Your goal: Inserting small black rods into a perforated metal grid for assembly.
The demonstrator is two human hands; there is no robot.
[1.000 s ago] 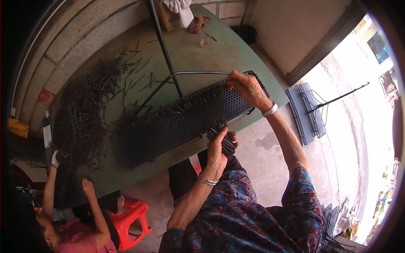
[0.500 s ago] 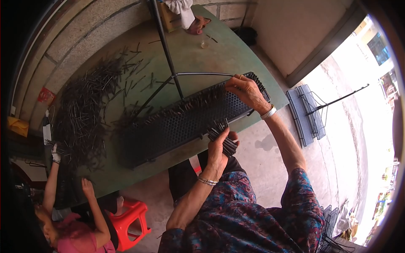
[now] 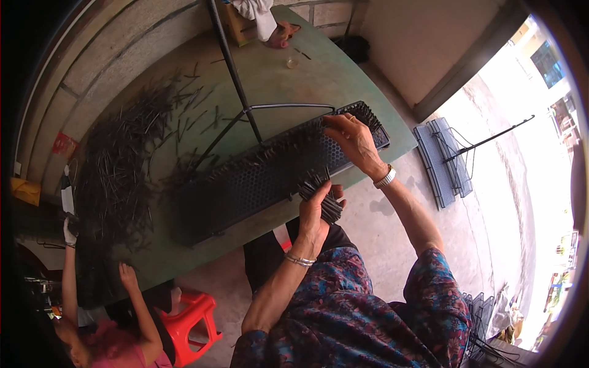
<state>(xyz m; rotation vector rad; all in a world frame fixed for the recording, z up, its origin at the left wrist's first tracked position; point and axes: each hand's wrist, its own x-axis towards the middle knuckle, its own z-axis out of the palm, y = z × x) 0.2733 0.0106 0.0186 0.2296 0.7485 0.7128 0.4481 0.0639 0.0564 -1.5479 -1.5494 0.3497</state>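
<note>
A long black perforated tray lies slantwise on the table in front of me. Thin dark sticks stand in its holes along the far side, and more crowd its right end. My left hand is closed around a bundle of dark sticks just off the tray's near edge. Over the right part of the tray, my right hand has its fingers pinched together beside the standing sticks. Whatever is between those fingertips is too small to make out.
Loose dark sticks are heaped on the green table. A metal rod frame rises behind the tray. At left are a co-worker's gloved hand and bare hand, near a red stool. Perforated racks stand right.
My right hand has moved slightly toward me and left over the tray. The left hand still holds its bundle. The co-worker's gloved hand has drawn back to the left.
</note>
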